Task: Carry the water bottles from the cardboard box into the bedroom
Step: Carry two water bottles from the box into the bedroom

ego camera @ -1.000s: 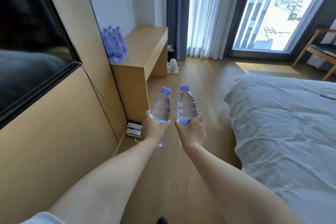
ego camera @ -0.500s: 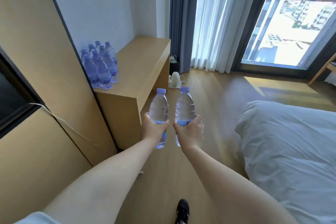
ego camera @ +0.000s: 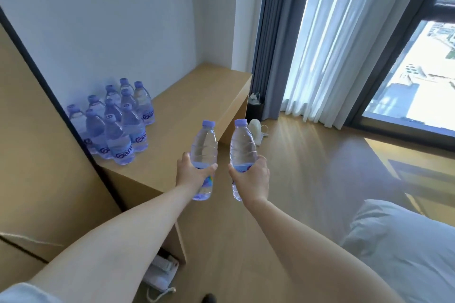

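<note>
Both hands are wrapped round bottles: left hand [ego camera: 194,173] grips one upright water bottle [ego camera: 203,145], right hand [ego camera: 252,177] grips a second bottle [ego camera: 242,146], both held out over the wooden floor [ego camera: 295,179]. Bed [ego camera: 406,248] is seen lower right. Wooden desk [ego camera: 192,106] is seen ahead-left, bottle cluster [ego camera: 115,125] stood at its wall end.

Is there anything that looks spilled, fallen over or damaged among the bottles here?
Nothing stands out. The left hand and right hand each hold one capped bottle upright. The group of bottles on the wooden desk stands upright with caps on, and no water shows on the desk.
</note>
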Motion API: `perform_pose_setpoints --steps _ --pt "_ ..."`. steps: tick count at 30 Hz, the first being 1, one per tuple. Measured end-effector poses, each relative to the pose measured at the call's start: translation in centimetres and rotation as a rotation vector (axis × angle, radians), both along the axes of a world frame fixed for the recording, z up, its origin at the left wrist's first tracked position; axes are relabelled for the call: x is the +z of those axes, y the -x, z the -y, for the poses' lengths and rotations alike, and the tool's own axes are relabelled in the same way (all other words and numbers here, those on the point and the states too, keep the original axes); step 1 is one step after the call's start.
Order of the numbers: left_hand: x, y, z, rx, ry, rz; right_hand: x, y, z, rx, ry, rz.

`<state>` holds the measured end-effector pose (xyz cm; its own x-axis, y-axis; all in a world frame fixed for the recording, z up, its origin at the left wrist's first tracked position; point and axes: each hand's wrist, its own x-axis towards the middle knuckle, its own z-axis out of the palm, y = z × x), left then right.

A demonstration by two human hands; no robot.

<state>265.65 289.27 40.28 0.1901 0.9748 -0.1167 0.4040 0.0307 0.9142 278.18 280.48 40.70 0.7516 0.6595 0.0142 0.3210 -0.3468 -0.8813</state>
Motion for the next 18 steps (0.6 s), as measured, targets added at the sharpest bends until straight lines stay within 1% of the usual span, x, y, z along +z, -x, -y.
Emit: perform_pose_setpoints --steps 3,8,10,14,18 --pt "-1.0 -2.9 -5.6 0.014 0.023 0.017 -1.2 -3.0 -5.9 0.052 -0.022 0.002" --pt "-1.8 -6.7 -14.9 0.049 0.047 0.085 -2.7 -7.4 -16.7 0.154 0.009 -0.025" --pt "-1.5 -7.4 -18.4 0.069 0.056 0.059 -2.6 -8.4 -20.8 0.188 0.046 -0.049" --pt "-0.4 -8.1 -25.2 0.168 0.107 0.026 -1.6 -9.7 -28.6 0.287 0.056 -0.144" --pt "-0.9 -7.7 -30.5 0.283 0.161 0.019 -1.6 -10.0 -35.8 0.436 0.077 -0.282"
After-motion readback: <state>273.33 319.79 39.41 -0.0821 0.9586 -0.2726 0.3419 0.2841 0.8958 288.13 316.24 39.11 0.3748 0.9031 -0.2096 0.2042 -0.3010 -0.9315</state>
